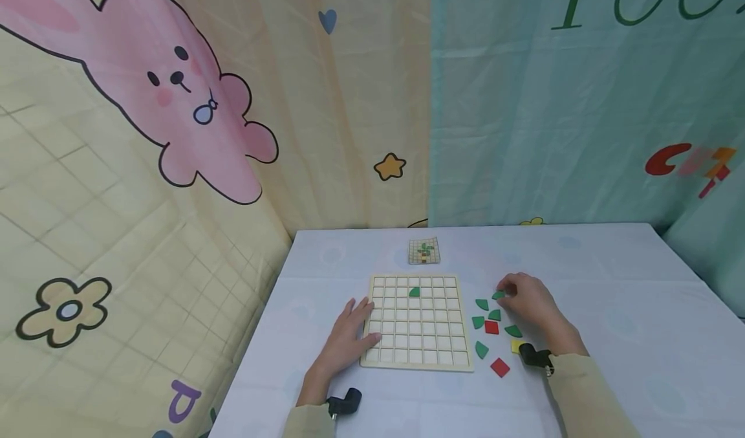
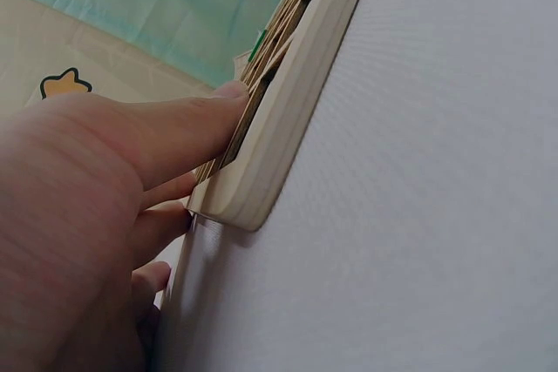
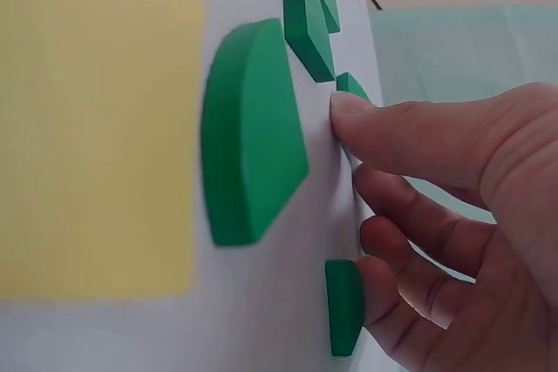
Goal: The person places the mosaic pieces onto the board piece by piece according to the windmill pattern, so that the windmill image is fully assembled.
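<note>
A pale wooden grid board (image 1: pixel 416 368) lies on the table, with one green quarter-circle piece (image 1: pixel 414 292) in an upper cell. My left hand (image 1: pixel 347 336) rests at its left edge, fingers fairly straight; in the left wrist view the thumb (image 2: pixel 187 128) lies on the rim. To the right of the board, my right hand (image 1: pixel 531 303) pinches another green quarter-circle piece (image 1: pixel 498 294) between thumb and fingers, down at the tabletop. Seen from the right wrist, a further green piece (image 3: pixel 344 307) lies against the little finger.
Between board and right hand lie several green quarter-circle pieces (image 1: pixel 482 349), two red squares (image 1: pixel 500 367) and a yellow square (image 1: pixel 516 346), partly behind the black wrist camera (image 1: pixel 534 356). A small patterned card (image 1: pixel 423 251) lies behind the board. Printed curtains hang behind the table (image 1: pixel 605 257).
</note>
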### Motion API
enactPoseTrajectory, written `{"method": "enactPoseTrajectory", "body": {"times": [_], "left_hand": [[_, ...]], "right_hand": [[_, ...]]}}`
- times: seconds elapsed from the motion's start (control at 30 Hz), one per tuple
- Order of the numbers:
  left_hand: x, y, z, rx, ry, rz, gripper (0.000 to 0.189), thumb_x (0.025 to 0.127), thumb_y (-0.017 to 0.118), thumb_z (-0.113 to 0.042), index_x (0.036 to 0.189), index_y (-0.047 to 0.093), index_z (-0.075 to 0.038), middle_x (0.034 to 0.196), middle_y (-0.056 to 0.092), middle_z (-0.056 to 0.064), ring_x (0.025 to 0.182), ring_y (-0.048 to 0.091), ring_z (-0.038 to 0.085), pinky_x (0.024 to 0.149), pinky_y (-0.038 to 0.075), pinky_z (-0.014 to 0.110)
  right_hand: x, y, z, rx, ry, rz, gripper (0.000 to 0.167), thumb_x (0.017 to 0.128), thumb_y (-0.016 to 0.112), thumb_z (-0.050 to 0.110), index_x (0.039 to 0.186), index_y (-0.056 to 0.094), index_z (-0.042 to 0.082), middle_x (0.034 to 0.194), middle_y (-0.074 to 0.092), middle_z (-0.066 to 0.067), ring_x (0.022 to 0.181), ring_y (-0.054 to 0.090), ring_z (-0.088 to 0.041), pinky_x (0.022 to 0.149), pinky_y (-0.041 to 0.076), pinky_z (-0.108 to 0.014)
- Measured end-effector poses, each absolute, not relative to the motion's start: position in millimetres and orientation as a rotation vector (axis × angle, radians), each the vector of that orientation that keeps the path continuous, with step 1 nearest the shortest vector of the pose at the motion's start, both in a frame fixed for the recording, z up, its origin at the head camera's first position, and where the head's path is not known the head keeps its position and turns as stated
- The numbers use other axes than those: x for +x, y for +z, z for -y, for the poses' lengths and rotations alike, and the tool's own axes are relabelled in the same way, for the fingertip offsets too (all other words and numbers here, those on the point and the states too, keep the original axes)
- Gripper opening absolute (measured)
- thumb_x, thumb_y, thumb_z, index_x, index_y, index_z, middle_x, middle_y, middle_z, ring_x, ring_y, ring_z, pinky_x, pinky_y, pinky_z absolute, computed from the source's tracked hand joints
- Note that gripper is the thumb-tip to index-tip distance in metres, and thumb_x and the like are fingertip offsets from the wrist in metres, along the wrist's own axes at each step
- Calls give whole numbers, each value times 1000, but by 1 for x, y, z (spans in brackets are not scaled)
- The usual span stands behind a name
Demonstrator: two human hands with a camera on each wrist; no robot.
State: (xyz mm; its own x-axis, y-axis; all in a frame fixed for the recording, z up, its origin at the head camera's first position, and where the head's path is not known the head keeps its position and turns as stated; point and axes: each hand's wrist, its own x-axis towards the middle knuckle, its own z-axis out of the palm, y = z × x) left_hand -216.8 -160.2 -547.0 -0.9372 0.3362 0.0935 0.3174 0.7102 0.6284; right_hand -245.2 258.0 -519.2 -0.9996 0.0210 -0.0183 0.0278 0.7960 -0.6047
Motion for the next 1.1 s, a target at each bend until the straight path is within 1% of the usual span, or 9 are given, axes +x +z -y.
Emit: {"method": "enactPoseTrajectory", "body": {"times": [0.13, 0.23, 0.53, 0.63, 0.9, 1.1], "left_hand": [[-216, -545, 160, 540, 1051, -2874, 68, 95, 68, -38, 153, 45, -12, 162, 32, 4, 153, 10, 35, 116, 18, 64], [-215, -543, 159, 531, 1045, -2873, 68, 95, 68, -38, 153, 45, -12, 162, 32, 5, 153, 10, 35, 116, 18, 64], [-214, -543, 159, 521, 1050, -2872, 69, 94, 68, -39, 153, 45, -12, 162, 32, 5, 153, 10, 36, 116, 19, 65], [-215, -545, 159, 522, 1055, -2872, 69, 94, 68, -39, 153, 45, -12, 162, 32, 5, 153, 10, 36, 116, 18, 65], [-215, -545, 160, 515, 1040, -2872, 69, 94, 68, -39, 153, 45, -13, 162, 32, 4, 153, 9, 34, 117, 18, 63], [-214, -543, 160, 521, 1041, -2868, 69, 93, 69, -38, 153, 45, -13, 162, 32, 4, 153, 10, 34, 117, 18, 63]], "right_hand": [[-243, -519, -258, 54, -1056, -2949, 20, 86, 79, 6, 102, 67, 8, 95, 63, -9, 88, 54, -28, 79, 52, -42], [-243, -519, -258, 50, -1076, -2953, 18, 86, 78, 5, 100, 68, 9, 92, 63, -8, 87, 54, -27, 76, 51, -40], [-243, -515, -254, 15, -1092, -2977, 17, 89, 74, 3, 106, 74, 5, 96, 68, -8, 88, 58, -27, 81, 53, -45], [-243, -512, -250, 33, -1108, -2972, 16, 90, 73, 5, 105, 75, 5, 96, 69, -8, 89, 59, -26, 81, 54, -44], [-242, -507, -240, 40, -1165, -2947, 11, 90, 72, 7, 101, 75, 5, 91, 69, -6, 84, 58, -24, 75, 53, -40], [-245, -509, -234, 14, -1170, -2958, 10, 91, 72, 8, 100, 75, 7, 91, 69, -5, 85, 58, -25, 74, 53, -37]]}}
